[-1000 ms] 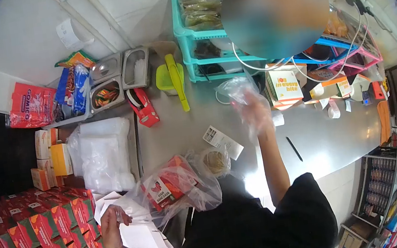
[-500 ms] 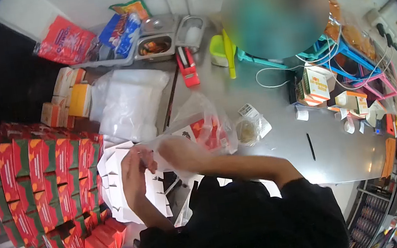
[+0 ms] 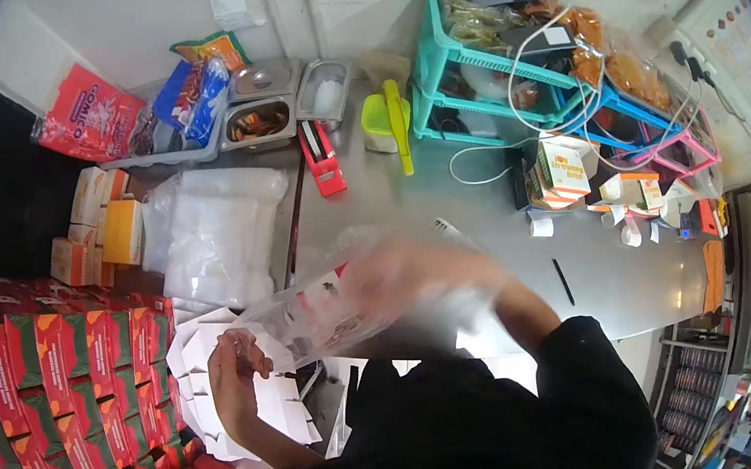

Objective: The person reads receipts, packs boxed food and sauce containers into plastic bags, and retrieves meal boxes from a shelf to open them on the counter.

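A clear plastic bag (image 3: 293, 326) slants between the person's two hands at the near edge of the steel counter (image 3: 381, 205), with a red and white box (image 3: 319, 291) showing through its film. The left hand (image 3: 237, 378) is at the bag's left end, raised over the white cardboard pieces (image 3: 214, 412); its fingers are bent inward and something shiny shows at the fingertips, but whether they grip the film cannot be told. The right hand (image 3: 419, 276) is strongly blurred and lies across the right part of the bag in this view, covering much of the box; whether it is open or closed cannot be told either. The visible part of the box is therefore to the right of the left hand and just left of the right hand. Beyond the bag, a thick pile of plastic bags (image 3: 224, 240) lies to the left, and a red tape dispenser (image 3: 322, 159) stands farther back, near a lime-green tub (image 3: 376, 125). A corner of a paper slip (image 3: 441, 224) peeks out past the right hand, and a black pen (image 3: 563, 281) lies well apart on the right. Red and green boxes (image 3: 71, 369) are stacked at the far left.
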{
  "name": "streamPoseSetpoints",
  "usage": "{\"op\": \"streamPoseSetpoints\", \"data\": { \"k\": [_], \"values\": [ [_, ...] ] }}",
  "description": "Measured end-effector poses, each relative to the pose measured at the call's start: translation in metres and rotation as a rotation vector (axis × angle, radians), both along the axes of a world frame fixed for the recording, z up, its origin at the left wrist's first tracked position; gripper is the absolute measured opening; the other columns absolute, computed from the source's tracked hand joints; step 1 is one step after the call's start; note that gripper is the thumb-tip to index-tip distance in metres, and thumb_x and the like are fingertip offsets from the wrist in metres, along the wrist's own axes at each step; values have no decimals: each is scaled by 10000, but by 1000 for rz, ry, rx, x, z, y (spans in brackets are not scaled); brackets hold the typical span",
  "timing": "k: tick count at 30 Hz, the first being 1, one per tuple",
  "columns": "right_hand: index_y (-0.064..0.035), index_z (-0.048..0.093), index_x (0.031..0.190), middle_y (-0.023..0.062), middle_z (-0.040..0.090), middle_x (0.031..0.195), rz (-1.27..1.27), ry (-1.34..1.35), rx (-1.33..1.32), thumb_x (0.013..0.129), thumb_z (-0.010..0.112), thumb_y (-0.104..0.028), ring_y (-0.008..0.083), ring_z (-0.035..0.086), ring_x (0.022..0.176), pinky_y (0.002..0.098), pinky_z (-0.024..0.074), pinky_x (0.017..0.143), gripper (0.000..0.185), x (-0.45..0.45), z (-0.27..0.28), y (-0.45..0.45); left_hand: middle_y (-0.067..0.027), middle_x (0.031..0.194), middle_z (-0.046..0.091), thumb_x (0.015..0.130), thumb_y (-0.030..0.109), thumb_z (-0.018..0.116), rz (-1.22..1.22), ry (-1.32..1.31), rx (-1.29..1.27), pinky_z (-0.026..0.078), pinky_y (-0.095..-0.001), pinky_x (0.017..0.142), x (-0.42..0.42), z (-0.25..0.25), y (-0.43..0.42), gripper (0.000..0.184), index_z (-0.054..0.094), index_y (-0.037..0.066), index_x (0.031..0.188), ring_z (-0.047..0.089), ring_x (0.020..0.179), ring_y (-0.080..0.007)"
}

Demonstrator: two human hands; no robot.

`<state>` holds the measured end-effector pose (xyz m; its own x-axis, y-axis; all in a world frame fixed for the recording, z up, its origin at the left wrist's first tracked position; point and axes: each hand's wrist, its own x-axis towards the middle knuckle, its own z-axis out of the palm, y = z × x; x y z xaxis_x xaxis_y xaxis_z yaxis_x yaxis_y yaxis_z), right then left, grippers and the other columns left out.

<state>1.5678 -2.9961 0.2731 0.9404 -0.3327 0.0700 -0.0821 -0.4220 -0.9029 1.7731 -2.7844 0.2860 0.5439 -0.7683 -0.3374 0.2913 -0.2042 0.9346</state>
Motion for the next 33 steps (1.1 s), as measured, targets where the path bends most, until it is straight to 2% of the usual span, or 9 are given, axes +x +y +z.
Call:
{"op": "streamPoseSetpoints", "data": {
  "k": [2, 6, 9, 21, 22, 23, 26, 29, 33],
  "values": [
    [-38, 603, 883, 52, 616, 779, -425, 234, 82, 775, 571, -206, 161, 580, 729, 284, 450, 657, 202, -41, 9, -58, -28, 560, 411, 932, 345, 334, -2, 18, -30, 352, -255, 489, 1, -1, -1, 385, 484, 6, 831, 385, 471, -114],
    [-102, 571, 603, 94, 584, 625, -641, 665, -1550, 732, 497, -210, 218, 565, 542, 350, 435, 483, 184, -74, -190, -234, -32, 557, 426, 940, 311, 320, 140, -12, 80, 362, -257, 502, -14, 13, -13, 365, 490, 0, 853, 409, 490, -126],
    [-98, 599, 592, 105, 614, 668, -630, 661, -1379, 731, 498, -229, 251, 602, 609, 376, 453, 497, 217, -79, -283, -301, -42, 566, 446, 941, 312, 310, 81, -27, 87, 372, -265, 510, -18, 17, -14, 370, 496, 3, 862, 417, 492, -127],
    [-19, 596, 867, 232, 586, 834, -846, 570, -846, 812, 480, -338, 388, 557, 833, 468, 427, 752, 344, -135, -285, -296, -43, 551, 435, 928, 362, 329, 54, 59, -4, 366, -266, 488, -8, 1, -19, 394, 489, 13, 839, 394, 463, -127],
    [-53, 540, 911, 135, 567, 837, -791, 801, -800, 833, 480, -335, 260, 535, 747, 381, 423, 676, 298, -104, -229, -277, -44, 552, 435, 929, 359, 330, 38, 79, -12, 366, -266, 489, -10, 2, -21, 392, 489, 12, 842, 395, 464, -128],
    [-37, 538, 915, 145, 581, 890, -722, 96, -730, 834, 480, -392, 322, 528, 779, 426, 397, 797, 369, -110, -357, -362, -46, 552, 435, 929, 357, 330, 25, 95, -19, 367, -267, 489, -12, 4, -23, 390, 488, 10, 844, 395, 464, -129],
    [-37, 573, 832, 185, 594, 851, -891, 614, -823, 805, 491, -296, 361, 536, 836, 455, 369, 855, 273, -64, -329, -333, -50, 562, 438, 929, 340, 340, 31, 72, -12, 369, -267, 490, -16, 5, -25, 373, 488, 5, 858, 403, 475, -132],
    [-11, 569, 661, 199, 571, 670, -1134, 201, -1031, 758, 538, -294, 357, 564, 672, 420, 426, 535, 301, -86, -345, -306, -48, 592, 447, 926, 335, 356, 74, 12, 34, 369, -269, 491, -11, -1, -12, 363, 490, 2, 873, 412, 493, -131],
    [-57, 596, 863, 238, 564, 787, -1004, 398, -659, 837, 454, -254, 380, 569, 746, 441, 425, 605, 244, -128, -150, -119, -51, 615, 450, 930, 313, 359, 94, 106, 17, 363, -277, 506, -6, 0, -5, 346, 498, -3, 914, 415, 519, -131]
  ]
}}
